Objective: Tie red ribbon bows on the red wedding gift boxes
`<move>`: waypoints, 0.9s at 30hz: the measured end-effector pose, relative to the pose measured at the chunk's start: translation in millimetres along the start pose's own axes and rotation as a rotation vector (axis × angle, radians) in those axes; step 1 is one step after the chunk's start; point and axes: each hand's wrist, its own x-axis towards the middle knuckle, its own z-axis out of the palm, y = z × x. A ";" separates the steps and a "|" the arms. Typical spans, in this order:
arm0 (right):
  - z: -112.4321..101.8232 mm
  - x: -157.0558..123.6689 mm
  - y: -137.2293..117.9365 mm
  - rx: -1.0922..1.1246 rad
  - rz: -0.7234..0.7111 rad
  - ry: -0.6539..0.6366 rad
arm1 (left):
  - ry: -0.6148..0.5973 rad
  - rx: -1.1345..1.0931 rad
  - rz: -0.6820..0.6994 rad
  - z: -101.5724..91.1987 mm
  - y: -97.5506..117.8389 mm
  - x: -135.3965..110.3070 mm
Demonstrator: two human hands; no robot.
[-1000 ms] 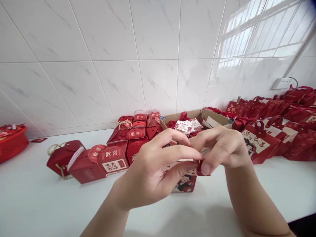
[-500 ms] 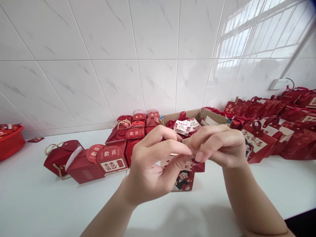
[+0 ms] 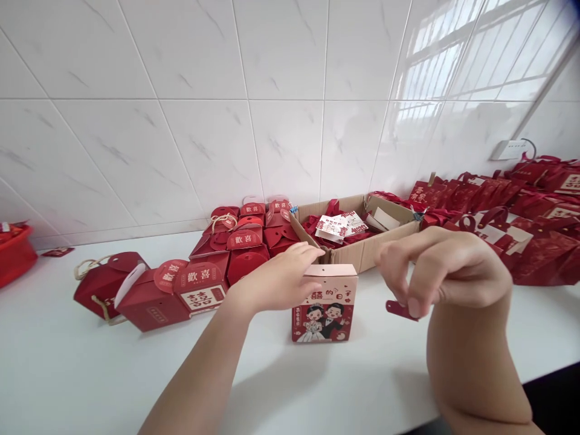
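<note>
A small red tag (image 3: 401,310) with a hole near its end is pinched between the thumb and finger of my right hand (image 3: 446,272), which is held up over the right of the counter. My left hand (image 3: 283,275) reaches out with its fingers stretched and apart, at the upper left corner of an upright gift box (image 3: 333,323) printed with a cartoon bride and groom. The thumb overlaps the front of that box; whether it touches cannot be told. The box's pale pink top (image 3: 333,270) looks folded over.
An open cardboard carton (image 3: 362,254) behind holds red ribbons and white cards (image 3: 338,226). Several red gift boxes (image 3: 206,281) cluster at left; several red bags (image 3: 534,251) stand at right. A red basin (image 3: 16,260) sits far left. A tiled wall (image 3: 199,157) backs the white counter (image 3: 136,374).
My hands have come apart from each other. The right moved right with the red tag in its fingers; the left opened and lowered toward the cartoon-couple box.
</note>
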 end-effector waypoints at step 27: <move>11.0 17.5 66.0 -0.396 0.838 -0.102 | -0.041 -0.089 -0.059 12.5 -21.2 25.7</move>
